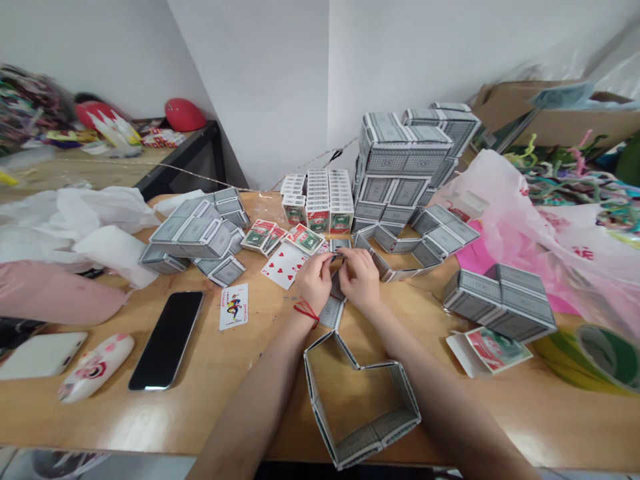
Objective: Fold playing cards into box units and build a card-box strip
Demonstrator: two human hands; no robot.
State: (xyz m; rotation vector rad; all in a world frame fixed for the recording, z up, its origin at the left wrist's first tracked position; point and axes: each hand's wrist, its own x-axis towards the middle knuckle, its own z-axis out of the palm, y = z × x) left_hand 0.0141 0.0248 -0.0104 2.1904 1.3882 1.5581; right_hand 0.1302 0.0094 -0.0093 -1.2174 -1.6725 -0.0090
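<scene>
Nearest me, a card frame [361, 400] stands on the tabletop [210, 400].
Beyond it, my left hand [314, 280] and right hand [359, 277] pinch what seem to be playing cards [334, 303], beside the seven of hearts [284, 265].

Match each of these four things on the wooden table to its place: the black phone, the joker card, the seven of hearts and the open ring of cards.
Things:
1. black phone
2. joker card
3. seven of hearts
4. open ring of cards

Places:
A. nearest the table's front edge, between the forearms
B. just left of the left hand
C. right of the phone
D. left of the joker

Pairs: 1-D, 2-C, 3-B, 4-A
</scene>
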